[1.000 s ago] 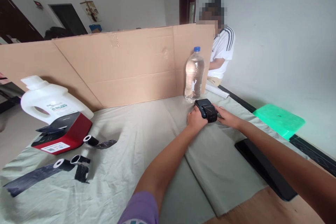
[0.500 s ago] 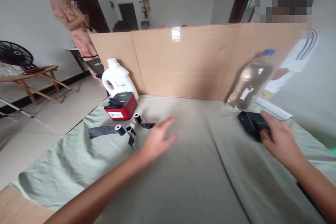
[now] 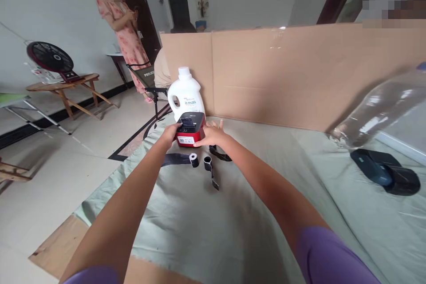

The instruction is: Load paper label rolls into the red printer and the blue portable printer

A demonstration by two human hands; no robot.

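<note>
Both hands are at a small red and black printer (image 3: 189,135), which stands on the cloth-covered table. My left hand (image 3: 171,134) lies against its left side, thumb on the top edge. My right hand (image 3: 213,134) holds its right side, with the thumb along the front and the fingers reaching back. Nearer to me lie rolls of black strip: one roll (image 3: 194,160) trails a wide strip to the left, and another roll (image 3: 208,163) is partly unwound toward me. A third black strip (image 3: 221,155) lies partly hidden under my right wrist.
Behind the printer stands a white jug (image 3: 188,93). A cardboard panel (image 3: 266,80) closes off the table's back. At the right are a clear plastic bottle (image 3: 376,106) and a black device (image 3: 386,171) with a dark blue part. A person (image 3: 124,31) stands beyond, near a fan (image 3: 49,57).
My right hand has let go of the black device and crossed left to the printer. My left hand has also come to the printer. The view has turned left.
</note>
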